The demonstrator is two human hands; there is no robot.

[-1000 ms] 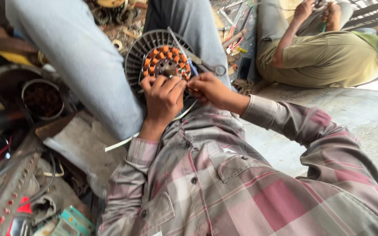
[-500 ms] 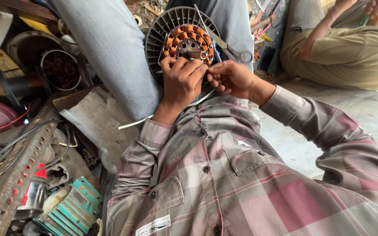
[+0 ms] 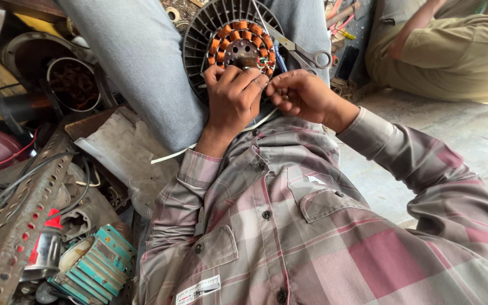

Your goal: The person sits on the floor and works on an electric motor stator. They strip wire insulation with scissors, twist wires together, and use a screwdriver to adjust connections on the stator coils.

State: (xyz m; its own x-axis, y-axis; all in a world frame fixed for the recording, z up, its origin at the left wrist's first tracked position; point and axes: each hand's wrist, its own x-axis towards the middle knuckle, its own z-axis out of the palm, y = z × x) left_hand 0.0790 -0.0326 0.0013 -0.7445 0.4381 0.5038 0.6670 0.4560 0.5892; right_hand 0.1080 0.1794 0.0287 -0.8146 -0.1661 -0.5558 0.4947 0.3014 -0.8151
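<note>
Stator (image 3: 241,48) just above both hands, touching

Orange copper coils (image 3: 238,34) ring a dark grey ribbed motor housing (image 3: 199,39). The shirt (image 3: 312,226) is pink-and-grey plaid; the trousers (image 3: 136,62) are pale grey-blue; the circuit boards (image 3: 94,265) are teal.

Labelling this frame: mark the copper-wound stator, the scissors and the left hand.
copper-wound stator (image 3: 234,35), head view, on the orange coils at top.
scissors (image 3: 315,57), head view, on the handle loop.
left hand (image 3: 234,97), head view, on the back of the hand.
</note>
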